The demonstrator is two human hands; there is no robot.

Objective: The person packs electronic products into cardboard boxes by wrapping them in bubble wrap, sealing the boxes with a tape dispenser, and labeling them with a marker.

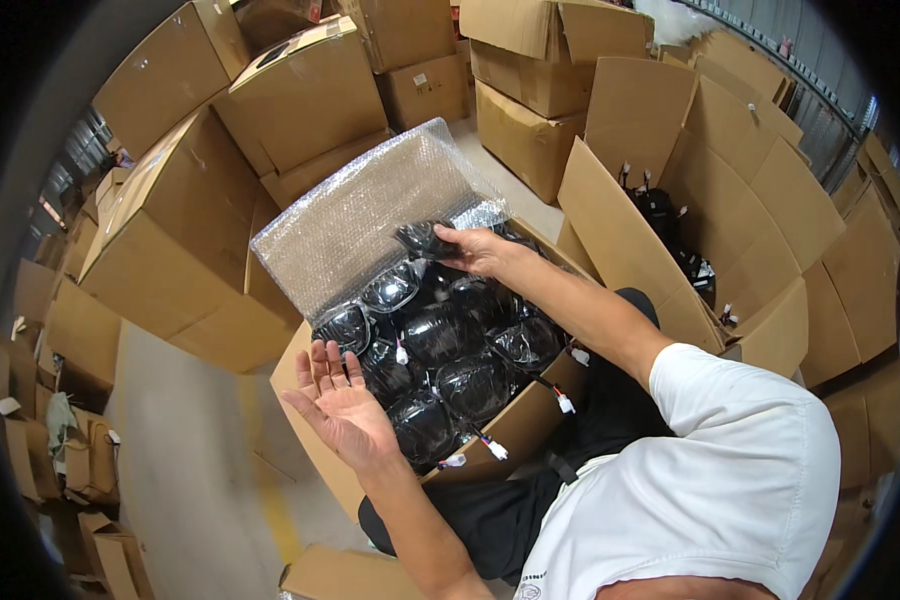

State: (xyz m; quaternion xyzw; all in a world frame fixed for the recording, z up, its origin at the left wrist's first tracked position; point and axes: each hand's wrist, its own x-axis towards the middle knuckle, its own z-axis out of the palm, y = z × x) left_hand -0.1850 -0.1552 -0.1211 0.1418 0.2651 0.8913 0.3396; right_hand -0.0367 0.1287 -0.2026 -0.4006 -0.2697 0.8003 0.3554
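In front of me stands an open cardboard box (315,415) full of rounded black parts (440,335) in clear plastic wrap. Several thin wires with white connectors (564,403) hang out over its near edge. My right hand (475,250) grips one wrapped black part (425,240) above the far side of the box, thumb on top. My left hand (345,412) is held palm up with its fingers apart over the left side, and nothing lies in it. A sheet of bubble wrap (360,220) leans up from the box's far edge.
To the right, a tall open carton (630,240) holds more black parts (660,210) with white connectors. Large closed cartons (185,240) stand at the left, with more stacked boxes (530,130) behind. A yellow line (270,480) runs along the grey floor.
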